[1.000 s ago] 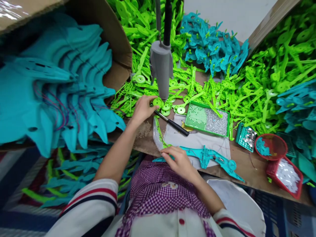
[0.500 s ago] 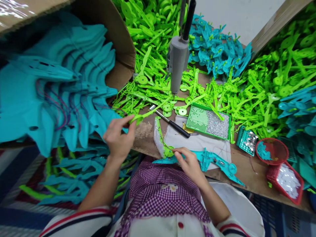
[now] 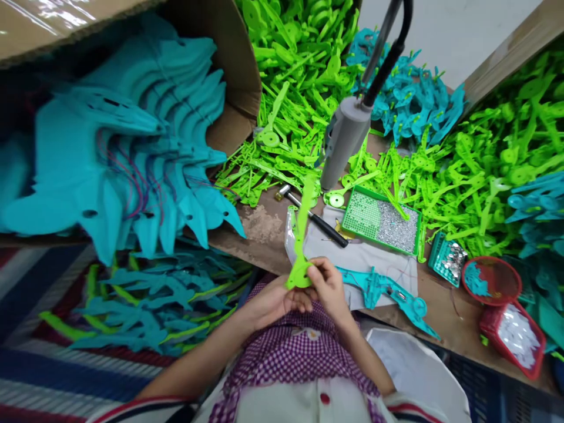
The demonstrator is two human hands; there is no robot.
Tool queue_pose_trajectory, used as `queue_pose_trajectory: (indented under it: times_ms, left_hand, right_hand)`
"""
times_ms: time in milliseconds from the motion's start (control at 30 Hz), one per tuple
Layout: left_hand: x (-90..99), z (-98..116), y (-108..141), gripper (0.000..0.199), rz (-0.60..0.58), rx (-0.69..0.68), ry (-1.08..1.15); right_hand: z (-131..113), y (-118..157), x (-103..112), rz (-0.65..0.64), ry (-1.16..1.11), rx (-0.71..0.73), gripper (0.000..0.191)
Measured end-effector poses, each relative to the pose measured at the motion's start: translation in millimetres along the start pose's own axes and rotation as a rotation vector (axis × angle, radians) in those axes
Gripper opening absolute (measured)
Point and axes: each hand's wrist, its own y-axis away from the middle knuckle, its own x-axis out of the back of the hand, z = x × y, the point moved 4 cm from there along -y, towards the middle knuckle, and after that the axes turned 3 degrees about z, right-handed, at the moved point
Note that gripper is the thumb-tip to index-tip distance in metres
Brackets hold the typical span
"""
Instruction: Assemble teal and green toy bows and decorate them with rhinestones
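Note:
Both hands meet at the table's front edge, around a long lime-green plastic part [image 3: 301, 258] whose arm points up and away. My right hand [image 3: 326, 286] pinches its wide round end between thumb and fingers. Just beneath that end, my left hand [image 3: 282, 301] has its fingers curled, partly hidden by the part; whether it also grips it is hard to see. A turquoise body piece [image 3: 374, 285] with small fittings lies on a white cloth [image 3: 328, 249], right beside my right hand. Behind the held part, a clear curved piece [image 3: 289, 235] is partly covered.
A hammer [image 3: 328, 229] lies beyond the hands, under a hanging grey electric screwdriver [image 3: 346, 141]. Green tray [image 3: 381, 220] of small metal parts, red baskets [image 3: 492, 281], heaps of green parts [image 3: 467, 164] and a carton [image 3: 238, 111] beside stacked turquoise shells [image 3: 70, 176] surround the work area.
My left hand has moved right and toward me, bringing the green part to my right hand, which now pinches it. The view has shifted slightly, and the screwdriver appears more tilted.

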Motion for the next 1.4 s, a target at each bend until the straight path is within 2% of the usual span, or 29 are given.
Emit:
queue_pose_trajectory:
  times_ms: [33, 100, 167, 233, 300, 400, 567, 700, 900, 1400]
  left_hand:
    - [5.8, 8.0, 3.3, 0.026, 0.036, -0.079, -0.194]
    - [21.6, 30.5, 10.3, 0.034, 0.214, -0.298, -0.542]
    - [34.9, 55.7, 15.2, 0.036, 0.429, -0.543, -0.737]
    - [38.4, 77.3, 14.0, 0.034, 0.578, -0.783, -0.860]
    - [32.4, 92.5, 5.1, 0.032, 0.641, -0.977, -0.988]
    - [21.3, 104.2, -14.6, 0.033, 0.666, -1.114, -1.135]
    - [24.2, 107.4, -36.9, 0.034, 0.669, -1.148, -1.196]
    - [31.4, 105.7, -47.7, 0.035, 0.621, -1.126, -1.222]
    - [34.9, 106.6, -61.1, 0.036, 0.611, -1.117, -1.252]
    - [35.3, 108.1, -72.9, 0.036, 0.568, -1.087, -1.369]
  right_hand:
    - [1.3, 2.2, 9.3, 0.026, 0.022, -0.032, 0.026]
    - [5.2, 6.2, 24.2, 0.043, 0.088, -0.077, 0.028]
    - [10.4, 8.5, 30.2, 0.020, 0.152, -0.100, 0.031]
    - [14.8, 7.5, 28.6, 0.018, 0.209, -0.102, 0.034]
    - [16.7, 3.4, 23.1, 0.040, 0.265, -0.090, 0.036]
    - [14.3, -3.9, 15.0, 0.058, 0.313, -0.063, 0.036]
    - [13.3, -10.5, 8.6, 0.023, 0.317, -0.042, 0.037]
    - [20.5, -14.1, 6.8, 0.028, 0.343, -0.063, 0.038]
    - [24.3, -17.8, 4.4, 0.040, 0.322, -0.070, 0.039]
    - [27.6, -23.3, 2.8, 0.080, 0.334, -0.067, 0.042]
